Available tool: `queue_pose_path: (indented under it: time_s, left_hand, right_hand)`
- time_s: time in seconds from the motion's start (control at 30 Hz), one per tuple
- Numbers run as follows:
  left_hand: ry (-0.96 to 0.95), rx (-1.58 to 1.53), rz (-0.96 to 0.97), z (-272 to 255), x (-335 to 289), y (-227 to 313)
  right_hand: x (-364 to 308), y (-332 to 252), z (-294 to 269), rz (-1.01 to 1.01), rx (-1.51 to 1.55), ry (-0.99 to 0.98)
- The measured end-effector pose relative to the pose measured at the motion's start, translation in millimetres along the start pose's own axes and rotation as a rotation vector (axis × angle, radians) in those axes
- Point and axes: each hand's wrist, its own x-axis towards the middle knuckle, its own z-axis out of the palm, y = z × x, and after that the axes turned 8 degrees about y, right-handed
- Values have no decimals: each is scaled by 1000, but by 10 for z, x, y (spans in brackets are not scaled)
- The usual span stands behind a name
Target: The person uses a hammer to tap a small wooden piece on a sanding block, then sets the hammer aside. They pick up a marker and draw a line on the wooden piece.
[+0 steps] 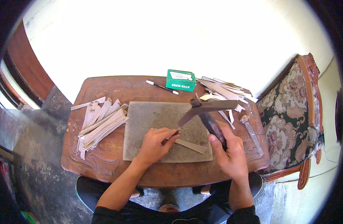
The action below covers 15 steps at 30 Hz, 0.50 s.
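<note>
My right hand (231, 153) is wrapped round the dark handle of a hammer (212, 107), whose long metal head is raised over the grey slab (141, 119). One end of the head hangs just above my left fingertips. My left hand (156, 143) rests over the slab with thumb and forefinger pinched together. Something small and dark shows at those fingertips, too small to make out. A thin pale strip (192, 145) lies flat on the slab and runs under my left fingers, which hide its other end.
Pale strips (104, 127) lie heaped left of the slab, with more strips (223, 89) at the back right. Behind the slab are a green box (180, 80) and a pen (162, 87). A plastic-wrapped bundle (253, 136) and a patterned chair (287, 119) are to the right.
</note>
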Motion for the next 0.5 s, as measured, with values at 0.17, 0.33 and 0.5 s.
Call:
queue_pose_path:
  time_s: [0.17,0.33,0.5]
  left_hand:
    - [-18,-17,-54,-22,-3,26]
    - [-46,-33,-110,-39,-3,38]
    - [-41,8,-44,-43,40,36]
  right_hand:
    - [22,-61,-38,-7,1,-15]
    - [40,-19,-23,-104,-26,-4]
    - [50,-38,-5,-26,-65,-51]
